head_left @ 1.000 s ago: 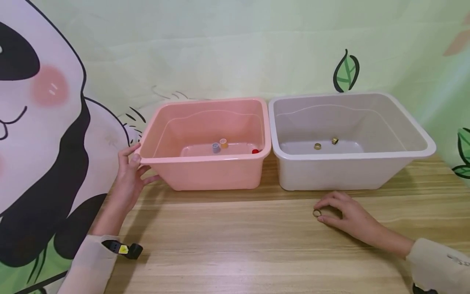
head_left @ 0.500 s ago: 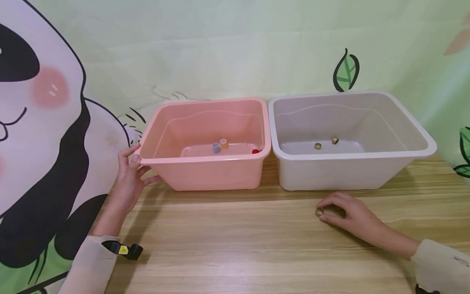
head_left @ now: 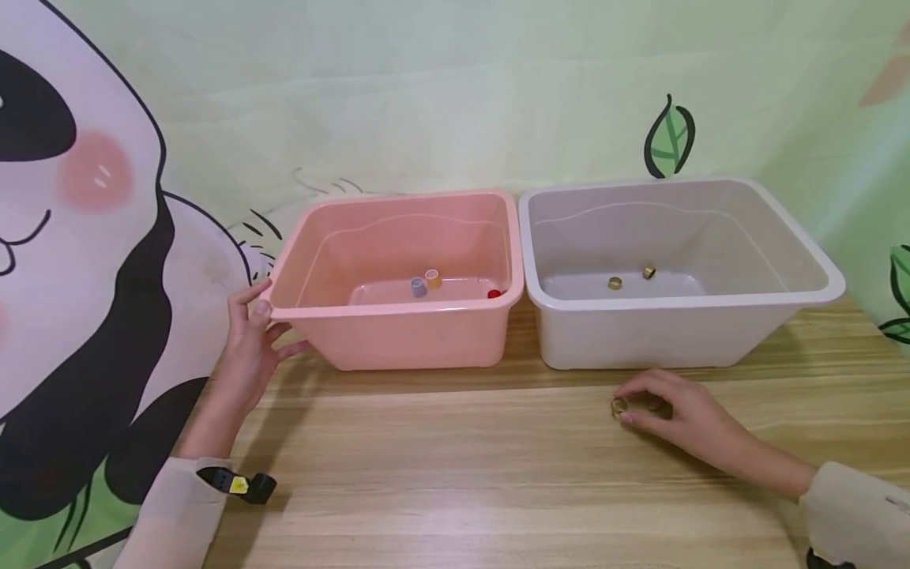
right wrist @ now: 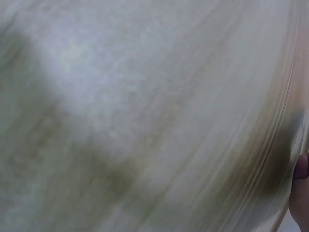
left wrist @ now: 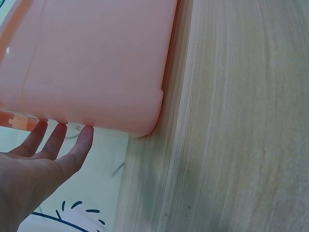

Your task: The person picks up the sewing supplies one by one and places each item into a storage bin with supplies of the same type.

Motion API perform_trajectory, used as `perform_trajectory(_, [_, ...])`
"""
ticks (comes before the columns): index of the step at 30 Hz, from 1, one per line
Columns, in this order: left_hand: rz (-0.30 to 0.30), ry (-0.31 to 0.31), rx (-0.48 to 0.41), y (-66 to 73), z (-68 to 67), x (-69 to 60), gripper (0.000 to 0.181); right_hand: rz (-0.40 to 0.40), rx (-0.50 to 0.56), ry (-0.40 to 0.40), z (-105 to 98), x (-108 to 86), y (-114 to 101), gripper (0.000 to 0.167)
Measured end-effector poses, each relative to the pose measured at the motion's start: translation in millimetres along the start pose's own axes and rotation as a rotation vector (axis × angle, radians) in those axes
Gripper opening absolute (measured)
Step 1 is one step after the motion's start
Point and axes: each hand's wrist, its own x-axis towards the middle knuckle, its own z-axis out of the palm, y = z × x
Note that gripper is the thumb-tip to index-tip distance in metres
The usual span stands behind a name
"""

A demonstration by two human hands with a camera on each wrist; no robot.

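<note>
In the head view my left hand (head_left: 249, 348) holds the pink bin (head_left: 398, 336) at its front left corner, thumb at the rim. The fingertips (left wrist: 86, 133) touch the bin's outer wall in the left wrist view. My right hand (head_left: 682, 411) pinches a small brass-coloured ring (head_left: 620, 408) between thumb and fingers, just above or at the table in front of the grey bin (head_left: 640, 336). A second brownish bit (head_left: 656, 404) shows behind the thumb, too small to tell. Only an edge of my right hand (right wrist: 301, 193) shows in the right wrist view.
Inside the grey bin lie two brass-coloured rings, a left one (head_left: 614, 283) and a right one (head_left: 648, 273). The pink bin holds a grey-blue piece (head_left: 418, 287), a yellow piece (head_left: 433, 278) and a red piece (head_left: 494, 294). Both bins stand on a wooden table (head_left: 426, 458).
My right hand has shifted slightly right with the ring, and the ring's face has turned a little. My left hand has stayed on the pink bin.
</note>
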Motion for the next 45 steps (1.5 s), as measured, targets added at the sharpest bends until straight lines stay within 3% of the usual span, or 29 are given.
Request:
perform_trajectory(19, [-0.018,0.007,0.053,3.1,2.4,-0.6,0.043,-0.014,0.003,-0.019,-9,4.6,-7,0.032])
perform_trajectory(32, [-0.005,0.005,-0.001,1.1,1.7,0.0,0.042,-0.048,-0.016,-0.013,-17,10.4,-7,0.032])
perform_trajectory(45, [-0.036,0.000,0.096,2.9,1.0,-0.4,0.047,-0.083,-0.049,0.016,-24,14.7,-10,0.034])
